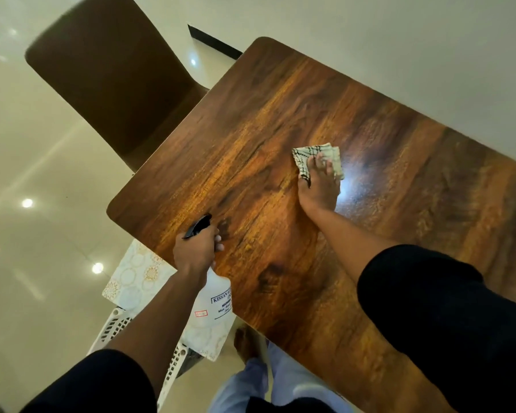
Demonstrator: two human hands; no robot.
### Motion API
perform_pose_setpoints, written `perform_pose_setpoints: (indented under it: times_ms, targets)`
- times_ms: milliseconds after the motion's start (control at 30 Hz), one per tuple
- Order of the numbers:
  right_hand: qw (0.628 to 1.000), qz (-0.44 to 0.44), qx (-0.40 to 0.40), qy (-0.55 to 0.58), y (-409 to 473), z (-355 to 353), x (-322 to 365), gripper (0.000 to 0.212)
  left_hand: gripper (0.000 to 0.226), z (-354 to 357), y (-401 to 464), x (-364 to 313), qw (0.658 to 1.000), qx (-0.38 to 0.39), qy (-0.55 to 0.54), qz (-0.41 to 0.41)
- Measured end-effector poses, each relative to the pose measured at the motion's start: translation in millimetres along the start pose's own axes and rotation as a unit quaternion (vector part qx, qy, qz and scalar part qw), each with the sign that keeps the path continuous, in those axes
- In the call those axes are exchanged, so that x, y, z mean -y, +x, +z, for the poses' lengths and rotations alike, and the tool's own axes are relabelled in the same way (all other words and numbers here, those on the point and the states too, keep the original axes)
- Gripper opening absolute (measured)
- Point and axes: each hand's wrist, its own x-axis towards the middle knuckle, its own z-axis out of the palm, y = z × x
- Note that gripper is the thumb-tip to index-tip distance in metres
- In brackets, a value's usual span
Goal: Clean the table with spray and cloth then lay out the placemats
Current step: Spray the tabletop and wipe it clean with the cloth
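Observation:
The brown wooden table point(251, 120) fills the middle of the head view. My right hand point(319, 189) presses a folded checked cloth point(303, 158) flat onto the tabletop near its centre, fingers straight over it. My left hand point(195, 251) grips the neck of a white spray bottle point(213, 305) with a black trigger head point(198, 226), held above the table's near left edge. Pale patterned placemats point(137, 275) lie on a white slatted stool point(116, 323) below the left edge, partly hidden by my left arm and the bottle.
A brown chair point(111, 73) stands at the table's far left side. The glossy cream floor point(27, 144) reflects ceiling lights. A white wall point(399, 40) runs along the table's far edge. My legs and one foot point(246, 344) show beneath the near edge.

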Motion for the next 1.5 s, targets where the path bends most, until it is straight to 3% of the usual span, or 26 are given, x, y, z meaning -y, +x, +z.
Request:
perform_pose_setpoints:
  times_ms: [100, 267, 367, 500, 567, 667, 767, 867, 1033, 1267, 1367, 1500]
  targets:
    - [0.999, -0.026, 0.031, -0.018, -37.4, 17.6, 33.1, 0.068, 0.048, -1.8, -3.7, 8.0, 1.000, -0.003, 0.002, -0.001]
    - [0.947, -0.271, 0.155, -0.076, -113.5, 48.0, 71.5, 0.069, 0.036, -12.5, -18.0, 20.3, 1.000, 0.010, 0.027, -0.001]
    - [0.923, -0.330, 0.178, -0.081, -145.1, 60.1, 59.3, 0.071, 0.036, -22.1, -24.6, 29.9, 0.999, 0.016, 0.037, -0.001]
    - [0.947, -0.263, 0.183, -0.031, -148.4, 51.2, 23.8, 0.066, 0.020, -32.6, -42.4, 34.9, 0.998, 0.028, 0.051, 0.003]
    - [0.975, -0.164, 0.152, 0.020, -150.4, 43.8, -0.8, 0.064, 0.019, -36.2, -48.4, 39.1, 0.997, 0.036, 0.068, 0.014]
    - [0.996, -0.003, 0.071, 0.048, -160.7, 22.4, -51.1, 0.061, 0.039, -36.1, -56.1, 48.9, 0.994, 0.064, 0.083, 0.024]
    - [0.992, 0.127, 0.018, 0.003, -188.1, -8.4, -105.4, 0.059, 0.039, -30.0, -68.4, 60.3, 0.991, 0.095, 0.086, 0.024]
    - [0.983, 0.182, 0.007, -0.009, -221.8, -18.8, -133.2, 0.064, 0.036, -24.6, -82.9, 70.2, 0.989, 0.116, 0.088, 0.036]
    - [0.985, 0.169, 0.017, -0.029, -262.2, 8.3, -93.1, 0.070, 0.023, -18.8, -99.7, 80.5, 0.986, 0.132, 0.084, 0.052]
    - [0.983, -0.117, 0.121, -0.069, -314.2, 57.9, -28.9, 0.067, 0.013, -27.9, -108.3, 92.4, 0.983, 0.124, 0.114, 0.072]
    - [0.972, -0.179, 0.136, -0.064, -327.0, 63.3, -35.8, 0.065, 0.034, -26.9, -111.3, 101.0, 0.978, 0.133, 0.146, 0.064]
    - [0.981, -0.151, 0.121, -0.035, -342.1, 48.6, -75.8, 0.071, 0.051, -18.2, -124.6, 113.8, 0.970, 0.161, 0.171, 0.064]
